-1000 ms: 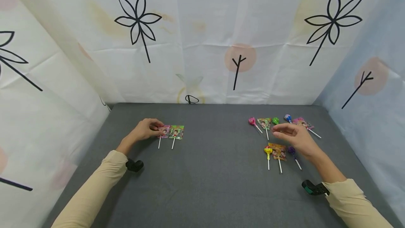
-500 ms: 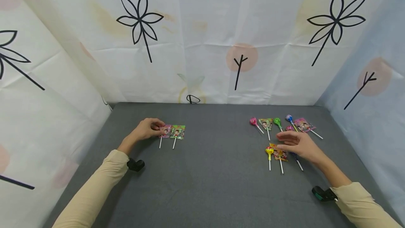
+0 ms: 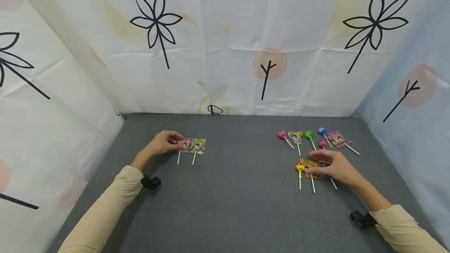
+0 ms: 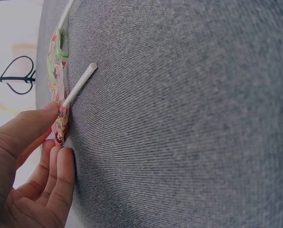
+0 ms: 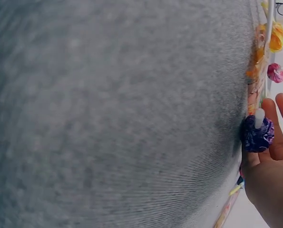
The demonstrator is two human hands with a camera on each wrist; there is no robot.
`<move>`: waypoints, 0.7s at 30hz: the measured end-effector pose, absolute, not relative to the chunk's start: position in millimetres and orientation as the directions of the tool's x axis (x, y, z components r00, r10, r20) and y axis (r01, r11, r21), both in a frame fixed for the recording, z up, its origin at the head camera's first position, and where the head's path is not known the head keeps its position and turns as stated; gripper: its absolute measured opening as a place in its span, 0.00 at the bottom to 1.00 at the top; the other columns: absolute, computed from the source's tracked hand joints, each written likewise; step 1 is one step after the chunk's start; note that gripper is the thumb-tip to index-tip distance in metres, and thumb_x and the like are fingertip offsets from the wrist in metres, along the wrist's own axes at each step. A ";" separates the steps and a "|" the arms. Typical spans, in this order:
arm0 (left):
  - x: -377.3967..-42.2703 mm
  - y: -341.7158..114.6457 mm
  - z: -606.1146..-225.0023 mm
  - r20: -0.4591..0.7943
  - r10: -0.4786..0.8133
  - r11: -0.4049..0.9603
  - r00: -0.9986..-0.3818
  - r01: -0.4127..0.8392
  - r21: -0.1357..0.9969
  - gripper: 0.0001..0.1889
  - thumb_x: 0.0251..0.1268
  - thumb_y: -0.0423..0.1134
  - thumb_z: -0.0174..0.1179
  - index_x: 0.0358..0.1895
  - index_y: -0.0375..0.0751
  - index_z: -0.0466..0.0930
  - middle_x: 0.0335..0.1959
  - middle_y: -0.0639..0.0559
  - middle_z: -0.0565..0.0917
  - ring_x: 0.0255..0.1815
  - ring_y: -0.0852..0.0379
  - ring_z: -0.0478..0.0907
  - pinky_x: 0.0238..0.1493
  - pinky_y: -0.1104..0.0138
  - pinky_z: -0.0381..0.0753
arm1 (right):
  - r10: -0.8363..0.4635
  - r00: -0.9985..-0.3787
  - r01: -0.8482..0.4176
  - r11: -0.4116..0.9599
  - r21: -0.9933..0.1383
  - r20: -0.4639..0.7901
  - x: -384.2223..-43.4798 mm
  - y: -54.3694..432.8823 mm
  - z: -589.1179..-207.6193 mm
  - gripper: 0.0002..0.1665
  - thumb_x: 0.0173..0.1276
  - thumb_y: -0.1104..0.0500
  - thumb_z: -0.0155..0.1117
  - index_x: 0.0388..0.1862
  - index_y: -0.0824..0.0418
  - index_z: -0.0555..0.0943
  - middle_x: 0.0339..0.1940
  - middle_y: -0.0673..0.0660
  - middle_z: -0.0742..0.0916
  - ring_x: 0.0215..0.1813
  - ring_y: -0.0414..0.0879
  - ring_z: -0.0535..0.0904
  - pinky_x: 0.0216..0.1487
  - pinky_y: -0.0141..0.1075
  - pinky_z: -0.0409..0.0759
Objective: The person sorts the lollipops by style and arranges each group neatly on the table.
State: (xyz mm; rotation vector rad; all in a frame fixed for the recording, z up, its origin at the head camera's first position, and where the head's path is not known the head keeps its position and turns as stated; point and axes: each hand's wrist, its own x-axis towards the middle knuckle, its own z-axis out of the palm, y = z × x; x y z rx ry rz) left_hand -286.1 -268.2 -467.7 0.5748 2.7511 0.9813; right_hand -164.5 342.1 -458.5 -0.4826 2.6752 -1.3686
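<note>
At the left of the head view, my left hand [image 3: 164, 143] pinches the edge of a pink flat-wrapped lollipop [image 3: 184, 145] lying on the table. Its thumb and fingertips [image 4: 50, 107] meet the wrapper close up in the left wrist view. A green flat-wrapped lollipop [image 3: 198, 146] lies right beside it. My right hand [image 3: 335, 164] hovers low over an orange flat-wrapped lollipop [image 3: 311, 172] and a purple ball lollipop [image 5: 258, 134], thumb and fingers apart. The hand partly hides both. A yellow ball lollipop [image 3: 299, 167] lies just left of the orange one.
Behind the right hand lie several lollipops: pink [image 3: 282, 134], green-wrapped [image 3: 295, 137], green ball [image 3: 308, 134], blue [image 3: 322, 131], pink-wrapped [image 3: 338, 139] and another pink ball [image 3: 322, 143]. The grey table [image 3: 225, 190] meets a patterned cloth wall [image 3: 225, 69] at the back.
My right hand has moved nearer and down, from beside the back row of lollipops to over the orange-wrapped one. The left hand stays on the pink-wrapped lollipop.
</note>
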 end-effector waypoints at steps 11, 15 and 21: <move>-284.7 -267.4 -466.5 -0.028 0.416 0.706 -0.909 0.303 0.640 0.18 0.63 0.38 0.73 0.53 0.34 0.85 0.47 0.43 0.85 0.48 0.44 0.82 0.50 0.49 0.79 | -0.341 -0.939 -0.273 0.651 -0.708 0.048 -165.6 340.7 -461.4 0.30 0.60 0.57 0.81 0.58 0.68 0.82 0.53 0.60 0.85 0.51 0.53 0.79 0.49 0.36 0.77; -284.1 -267.2 -465.4 -0.028 0.420 0.706 -0.907 0.307 0.638 0.17 0.64 0.38 0.72 0.53 0.33 0.84 0.48 0.42 0.85 0.49 0.44 0.82 0.50 0.48 0.79 | -0.345 -0.937 -0.285 0.661 -0.694 0.056 -166.5 339.5 -462.1 0.29 0.59 0.56 0.82 0.56 0.67 0.83 0.50 0.58 0.85 0.47 0.48 0.78 0.45 0.36 0.77; -284.3 -267.0 -465.0 -0.025 0.412 0.707 -0.911 0.303 0.639 0.18 0.63 0.37 0.73 0.53 0.33 0.85 0.47 0.42 0.85 0.48 0.44 0.82 0.50 0.48 0.79 | -0.370 -0.926 -0.323 0.666 -0.672 0.077 -168.7 338.3 -462.6 0.28 0.57 0.57 0.82 0.54 0.67 0.85 0.48 0.57 0.84 0.44 0.48 0.76 0.43 0.38 0.76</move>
